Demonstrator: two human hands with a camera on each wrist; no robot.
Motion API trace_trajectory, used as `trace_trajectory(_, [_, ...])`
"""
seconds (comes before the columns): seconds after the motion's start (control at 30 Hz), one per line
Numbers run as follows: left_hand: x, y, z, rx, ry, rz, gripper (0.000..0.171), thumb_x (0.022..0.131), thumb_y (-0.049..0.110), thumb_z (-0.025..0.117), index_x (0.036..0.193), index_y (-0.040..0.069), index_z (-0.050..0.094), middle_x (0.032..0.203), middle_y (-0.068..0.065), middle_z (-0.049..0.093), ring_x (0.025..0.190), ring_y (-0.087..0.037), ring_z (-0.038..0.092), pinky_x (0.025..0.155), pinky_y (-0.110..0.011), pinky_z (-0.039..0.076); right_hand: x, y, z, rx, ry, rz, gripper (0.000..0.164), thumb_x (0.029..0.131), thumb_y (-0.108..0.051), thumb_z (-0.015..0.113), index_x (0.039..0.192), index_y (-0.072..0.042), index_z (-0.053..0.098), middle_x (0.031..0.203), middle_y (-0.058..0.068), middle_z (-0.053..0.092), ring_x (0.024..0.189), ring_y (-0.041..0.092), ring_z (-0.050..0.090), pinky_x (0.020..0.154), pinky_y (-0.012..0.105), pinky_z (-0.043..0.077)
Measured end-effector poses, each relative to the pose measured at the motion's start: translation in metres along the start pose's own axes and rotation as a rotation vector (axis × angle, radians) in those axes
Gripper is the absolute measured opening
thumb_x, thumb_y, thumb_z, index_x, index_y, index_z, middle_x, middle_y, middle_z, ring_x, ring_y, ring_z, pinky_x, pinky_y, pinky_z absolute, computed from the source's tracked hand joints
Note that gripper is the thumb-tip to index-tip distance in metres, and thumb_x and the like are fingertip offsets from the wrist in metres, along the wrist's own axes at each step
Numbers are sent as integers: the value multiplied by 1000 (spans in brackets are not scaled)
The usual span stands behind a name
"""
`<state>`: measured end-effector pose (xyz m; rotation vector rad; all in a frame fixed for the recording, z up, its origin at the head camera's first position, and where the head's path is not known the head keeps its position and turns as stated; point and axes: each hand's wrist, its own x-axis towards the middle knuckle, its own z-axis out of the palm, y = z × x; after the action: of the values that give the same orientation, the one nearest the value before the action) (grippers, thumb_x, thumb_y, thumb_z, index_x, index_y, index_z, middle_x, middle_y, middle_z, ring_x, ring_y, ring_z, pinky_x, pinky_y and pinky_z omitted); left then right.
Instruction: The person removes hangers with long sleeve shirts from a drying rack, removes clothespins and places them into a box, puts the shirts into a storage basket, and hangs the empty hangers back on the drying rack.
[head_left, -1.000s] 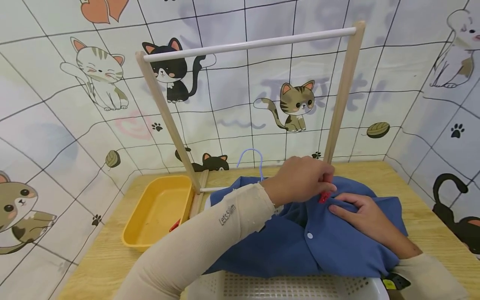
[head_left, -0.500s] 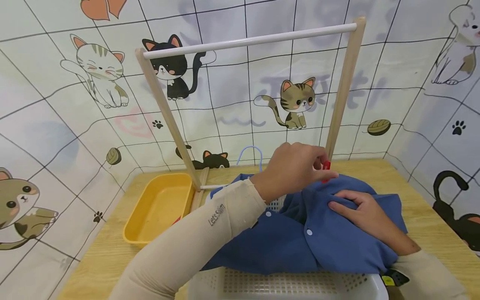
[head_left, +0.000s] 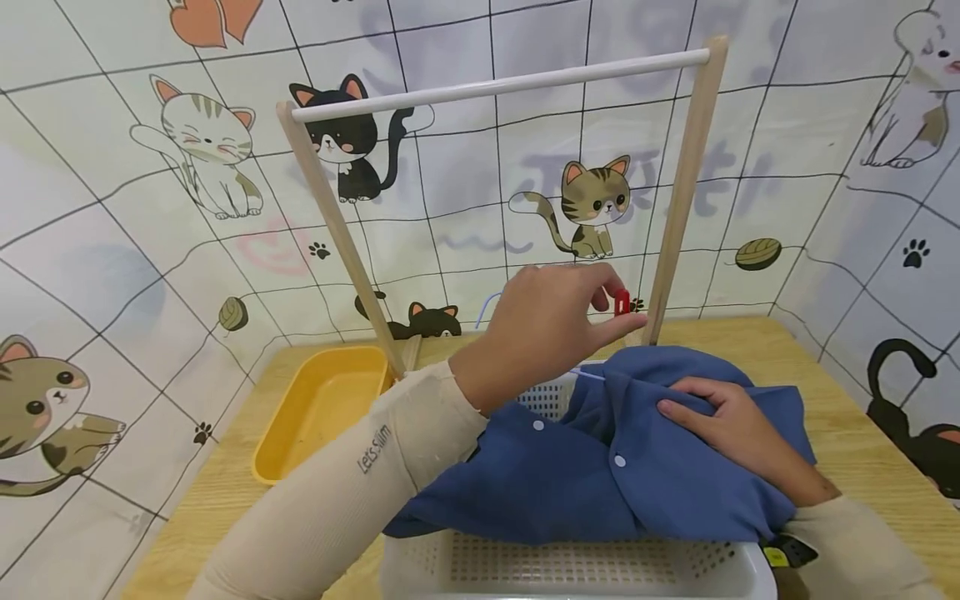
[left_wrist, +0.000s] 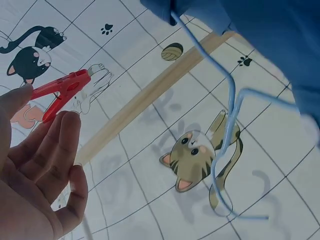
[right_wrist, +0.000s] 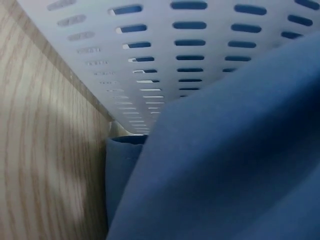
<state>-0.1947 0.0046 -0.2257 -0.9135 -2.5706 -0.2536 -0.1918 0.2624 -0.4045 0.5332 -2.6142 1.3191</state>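
Note:
My left hand point(head_left: 543, 325) is raised above the collar end of a blue buttoned shirt point(head_left: 555, 483). Between its thumb and fingertips it pinches a red clothespin point(left_wrist: 64, 90), clear of the cloth. A light-blue wire hanger point(left_wrist: 232, 125) pokes out of the shirt, its hook partly hidden behind my left hand in the head view. My right hand point(head_left: 738, 433) grips the shirt's right shoulder, thumb on top of the fabric. The shirt point(right_wrist: 220, 170) lies draped over a white perforated basket point(head_left: 416, 567); only cloth and basket show in the right wrist view, not the hand.
A wooden rack with a white crossbar point(head_left: 495, 86) stands behind the shirt. To the left, a yellow tray point(head_left: 281, 417) sits on the wood-grain table point(head_left: 187, 517), partly covered by my left sleeve. Cat-patterned walls point(head_left: 465, 208) enclose the back and sides.
My left hand has lifted the red clothespin off the shirt and moved up and left with it. The right hand stays on the shoulder. My sleeve now hides the red piece in the tray.

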Motion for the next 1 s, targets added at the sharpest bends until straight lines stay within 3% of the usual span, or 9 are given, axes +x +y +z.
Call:
trace_trajectory(0.23, [-19,-18,-15,-16,17,-48,32,92,55,66,105,26,71,94,11,74,70,-4,62,63,-21,48,0,-1,1,4,6,10,11,96,-15,66,106,-12,71,97,-18,66,86,0,60,70,22,50])
trace_trajectory(0.63, [-45,-53,-19,-17,55,-123,26,90,49,70,99,24,72,89,7,73,67,-7,60,60,-23,46,-1,-1,1,-27,13,0,9,98,-16,65,104,-14,71,96,-19,66,84,2,61,70,23,50])
trace_trajectory(1.0, [-69,-88,-24,-38,28,-267,28,90,48,71,98,22,72,89,4,74,70,-9,67,60,-26,49,-1,-1,2,-13,16,-3,9,98,-17,65,103,-14,71,95,-15,67,84,3,61,69,23,50])
